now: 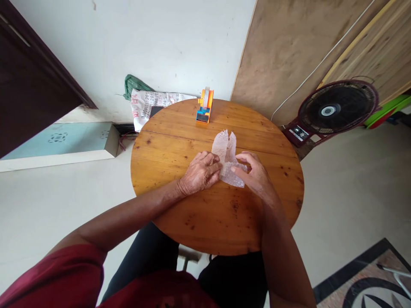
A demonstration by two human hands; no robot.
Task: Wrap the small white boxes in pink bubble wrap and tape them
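Right hand (257,177), fingers parted, touches crinkled, translucent whitish film (229,173), notched on top.

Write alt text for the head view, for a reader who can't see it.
A person's left hand and right hand work at a piece of translucent, textured plastic on a round wooden table. An orange-and-blue tape dispenser stands near the far edge; a dark fan is beyond the table to the right.
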